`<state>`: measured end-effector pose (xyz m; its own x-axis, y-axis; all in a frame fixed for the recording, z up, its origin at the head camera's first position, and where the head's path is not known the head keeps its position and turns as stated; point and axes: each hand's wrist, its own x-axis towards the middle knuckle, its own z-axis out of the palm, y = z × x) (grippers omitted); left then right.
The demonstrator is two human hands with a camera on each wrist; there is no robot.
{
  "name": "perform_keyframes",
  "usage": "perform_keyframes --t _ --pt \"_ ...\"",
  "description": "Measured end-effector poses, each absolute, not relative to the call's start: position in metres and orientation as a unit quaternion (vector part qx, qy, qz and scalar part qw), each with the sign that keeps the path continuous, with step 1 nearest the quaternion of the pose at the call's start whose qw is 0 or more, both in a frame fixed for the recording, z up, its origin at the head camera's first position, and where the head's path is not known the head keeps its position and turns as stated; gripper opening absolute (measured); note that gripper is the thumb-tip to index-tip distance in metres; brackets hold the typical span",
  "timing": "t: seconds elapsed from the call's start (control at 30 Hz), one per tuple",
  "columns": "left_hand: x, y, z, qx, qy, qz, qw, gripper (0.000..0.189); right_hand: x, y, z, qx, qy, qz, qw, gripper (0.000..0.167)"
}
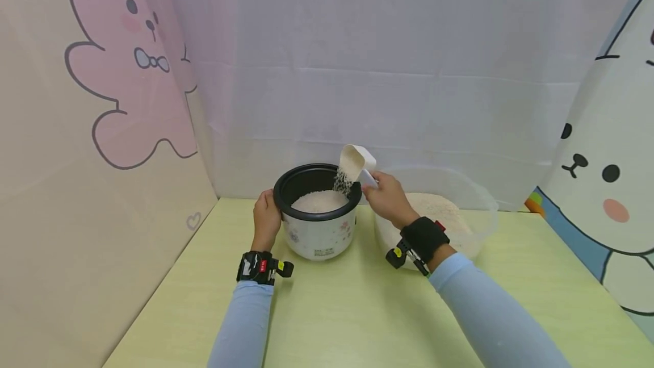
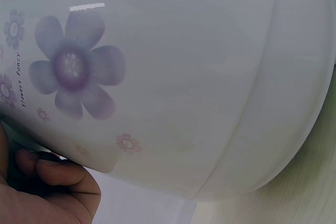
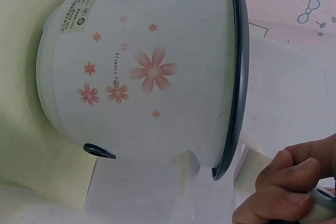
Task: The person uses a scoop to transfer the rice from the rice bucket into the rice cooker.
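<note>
A white rice cooker (image 1: 319, 237) with a black rim and flower prints stands on the table, a heap of white rice (image 1: 321, 201) inside it. My left hand (image 1: 267, 220) grips its left side just under the rim; in the left wrist view the curled fingers (image 2: 68, 174) are at a dark part there. My right hand (image 1: 390, 200) holds a white scoop (image 1: 364, 158) by its handle above the cooker's right rim. The scoop is tilted left, and grains stream from it into the pot. In the right wrist view the fingers (image 3: 299, 174) wrap round the handle.
A clear plastic tub (image 1: 485, 209) of rice stands right of the cooker, partly behind my right wrist. The light green table (image 1: 337, 311) meets a pale cloth backdrop (image 1: 388, 72) behind, with cartoon-printed sheets (image 1: 153, 231) at the sides.
</note>
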<state>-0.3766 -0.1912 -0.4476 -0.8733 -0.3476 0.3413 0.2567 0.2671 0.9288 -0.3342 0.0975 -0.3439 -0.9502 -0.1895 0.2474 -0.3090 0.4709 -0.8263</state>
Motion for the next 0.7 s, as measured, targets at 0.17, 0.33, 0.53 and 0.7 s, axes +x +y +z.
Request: perform_keyframes --t 0.17,0.33,0.53,0.7 --pt "-0.377 -0.191 -0.448 0.031 -0.754 -0.607 0.25 0.037 -0.335 0.093 -0.346 0.176 -0.874 0.443 0.096 0.042" --pt "-0.378 -0.191 -0.448 0.029 -0.755 -0.604 0.253 0.037 -0.336 0.09 -0.347 0.201 -0.884 0.408 0.111 0.04" --pt "-0.378 -0.192 -0.447 0.026 -0.755 -0.604 0.253 0.037 -0.333 0.085 -0.342 0.206 -0.888 0.396 0.114 0.037" --pt "-0.376 -0.19 -0.447 0.031 -0.754 -0.608 0.247 0.037 -0.331 0.08 -0.339 0.218 -0.889 0.388 0.11 0.037"
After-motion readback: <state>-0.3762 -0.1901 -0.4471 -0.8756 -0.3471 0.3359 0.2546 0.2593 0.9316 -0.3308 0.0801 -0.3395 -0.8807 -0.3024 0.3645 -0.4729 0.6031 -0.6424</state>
